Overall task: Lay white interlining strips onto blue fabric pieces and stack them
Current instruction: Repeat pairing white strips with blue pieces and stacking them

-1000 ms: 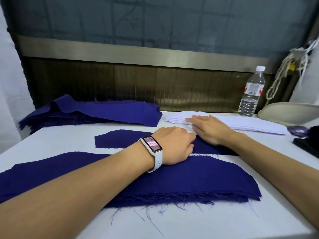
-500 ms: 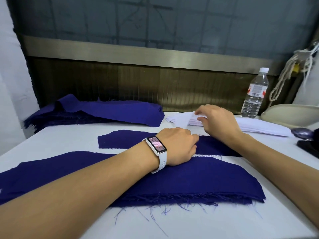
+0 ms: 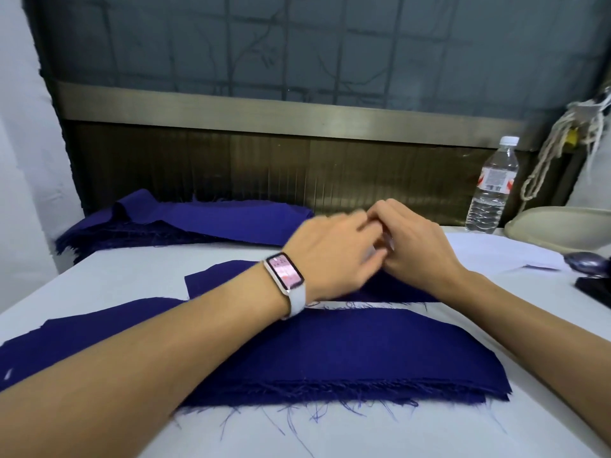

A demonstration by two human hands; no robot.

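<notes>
My right hand (image 3: 420, 249) pinches a small bit of white interlining strip (image 3: 387, 243) above the single blue fabric piece (image 3: 224, 276) in the middle of the table. My left hand (image 3: 334, 256), with a watch on its wrist, meets the right hand's fingertips; its fingers are blurred and their hold is unclear. The white interlining pile (image 3: 489, 251) lies flat behind my right hand. Near the front edge lies a stack of blue pieces (image 3: 363, 352) with frayed threads. Another heap of blue fabric (image 3: 198, 223) sits at the back left.
A water bottle (image 3: 492, 186) stands at the back right beside a cream bowl-shaped object (image 3: 568, 226) and a hanging rope (image 3: 558, 150). Dark objects (image 3: 591, 276) lie at the right edge. A wood and glass wall closes off the back.
My left hand has lifted off the blue fabric and moved up to the right hand. My right hand picked up a strip end from the white pile and drew it toward the middle.
</notes>
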